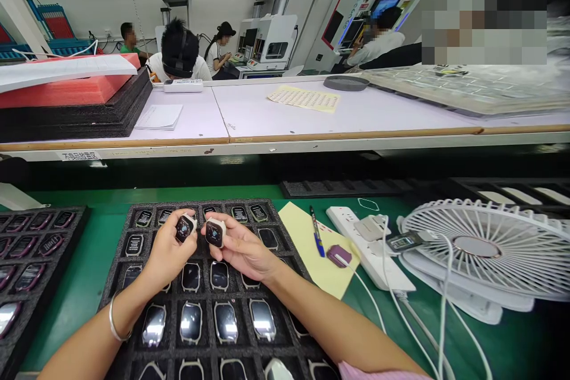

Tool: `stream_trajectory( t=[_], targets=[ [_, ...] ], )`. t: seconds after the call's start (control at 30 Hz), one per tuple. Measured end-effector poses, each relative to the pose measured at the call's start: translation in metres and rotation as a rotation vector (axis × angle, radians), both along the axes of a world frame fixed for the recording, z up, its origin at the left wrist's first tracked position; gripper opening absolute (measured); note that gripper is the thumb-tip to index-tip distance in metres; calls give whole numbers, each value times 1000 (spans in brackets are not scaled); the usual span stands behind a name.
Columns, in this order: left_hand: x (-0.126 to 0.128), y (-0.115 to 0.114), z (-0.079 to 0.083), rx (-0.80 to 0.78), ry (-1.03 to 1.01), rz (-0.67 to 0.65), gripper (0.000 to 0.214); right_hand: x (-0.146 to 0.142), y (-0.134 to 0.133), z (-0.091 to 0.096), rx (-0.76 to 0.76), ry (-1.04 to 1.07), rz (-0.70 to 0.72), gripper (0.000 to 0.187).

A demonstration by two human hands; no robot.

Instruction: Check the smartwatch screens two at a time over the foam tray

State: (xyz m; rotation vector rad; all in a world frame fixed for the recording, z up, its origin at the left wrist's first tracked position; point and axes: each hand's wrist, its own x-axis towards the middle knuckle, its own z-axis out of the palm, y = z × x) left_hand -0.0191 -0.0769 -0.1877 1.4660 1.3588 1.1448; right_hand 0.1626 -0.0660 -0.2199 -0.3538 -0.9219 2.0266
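My left hand (171, 249) is closed around a smartwatch case (185, 228) with a light frame and a lit dark screen. Close beside it, my right hand (240, 246) grips a second smartwatch case (215, 233), also lit, between thumb and fingers. Neither watch has a strap that I can see. Both hands are above a black foam tray (116, 285) whose compartments hold rows of similar watch cases. Some of those in the back rows show white text; nearer ones have dark, shiny screens. My forearms hide part of the tray.
Another foam tray (73, 249) with purple-framed watches lies at left. To the right are yellow paper (296, 228), a blue pen (317, 231), a power strip (371, 249), loose cables and a white fan (476, 249). A raised shelf (249, 107) crosses behind; several people sit beyond.
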Motion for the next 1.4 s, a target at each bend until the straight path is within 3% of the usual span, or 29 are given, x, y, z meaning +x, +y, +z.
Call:
stream_trajectory(
  t=[0.87, 1.17, 1.4],
  targets=[
    [-1, 0, 1, 13, -14, -11, 37, 0, 0, 0, -12, -14, 11, 46],
    [-1, 5, 4, -272, -428, -20, 78, 1, 12, -2, -154, -88, -128, 39],
    [-3, 6, 3, -320, -547, -85, 72, 4, 11, -1, -95, -149, -198, 44]
  ],
)
